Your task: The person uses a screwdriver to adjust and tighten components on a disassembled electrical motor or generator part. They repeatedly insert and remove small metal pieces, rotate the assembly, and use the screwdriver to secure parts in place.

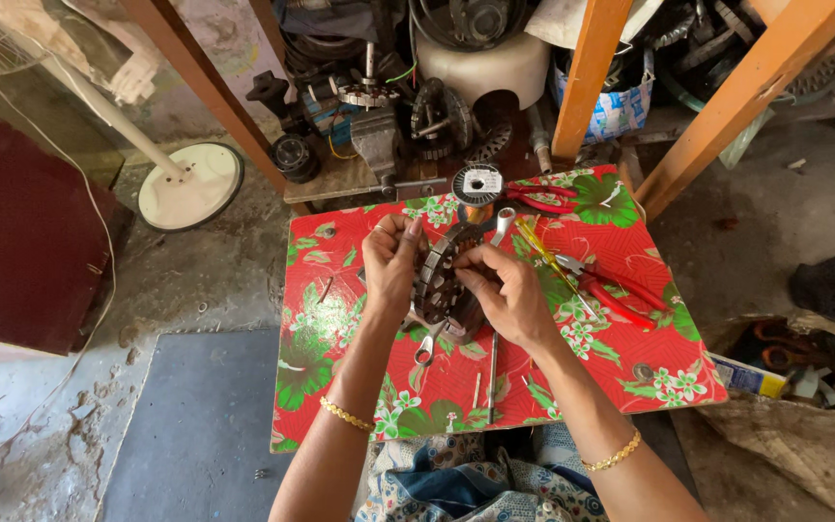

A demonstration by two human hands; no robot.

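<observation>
Both hands hold the round slotted motor core (444,282) upright over the flowered counter (340,319), left hand (390,259) fingers closed on its rim, right hand (504,290) fingers pinched at a slot; steady the rim firmly and work one slot, clear of the pliers (603,282).

stator core (442,280): dark, dull metal, ribbed and slotted edge, held between the left hand (390,261) and right hand (509,295)
desk (630,358): glossy red covering with green and white flower print, smooth
spanner (426,346): bright bare metal, smooth
pliers (616,290): grey metal jaws, shiny red plastic handles
wire spool (478,184): glossy wound wire on a pale core
posts (587,77): orange painted wood, matt
floor (205,280): rough, gritty grey concrete
bangles (345,414): gold-coloured metal, shiny
</observation>
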